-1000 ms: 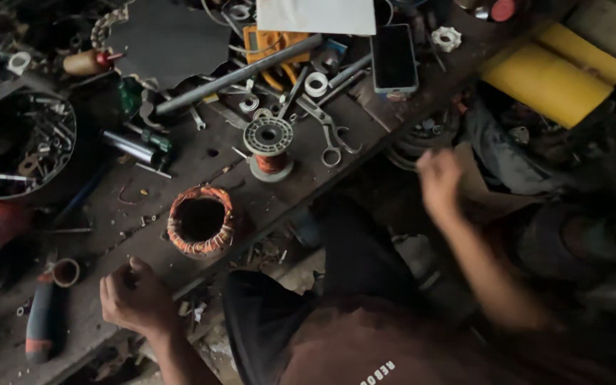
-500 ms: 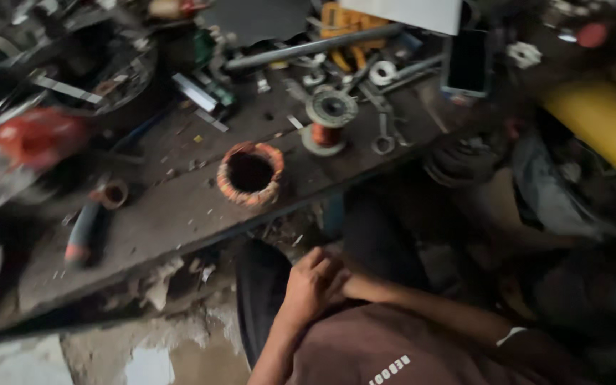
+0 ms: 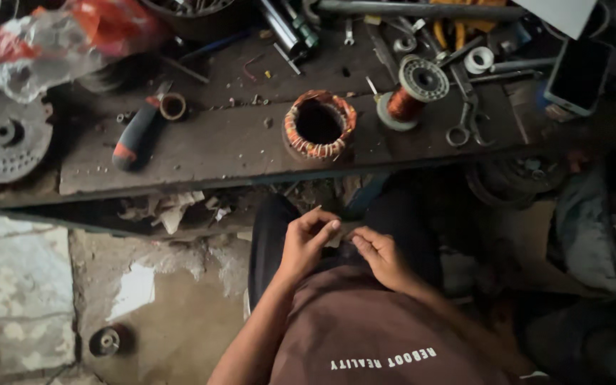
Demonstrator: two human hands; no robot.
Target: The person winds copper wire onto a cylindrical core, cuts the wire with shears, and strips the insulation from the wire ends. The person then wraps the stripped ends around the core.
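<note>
Cluttered workbench [image 3: 201, 153] — one stator [image 3: 319, 124], two hands [image 3: 306, 242] meeting

Open room is lying between the lap and the near edge of the workbench [image 3: 201, 153]; the left hand [image 3: 306, 246] and right hand [image 3: 381, 255] are meeting there, fingertips touching. On the bench, a wound stator ring [image 3: 319, 125] is blocking the middle; a wire spool [image 3: 411, 91] and scissors [image 3: 466, 117] are crowding the right (a phone [image 3: 577, 75] lying farther right); a screwdriver [image 3: 135, 132] is lying left; bare board is showing between it and the ring.
</note>
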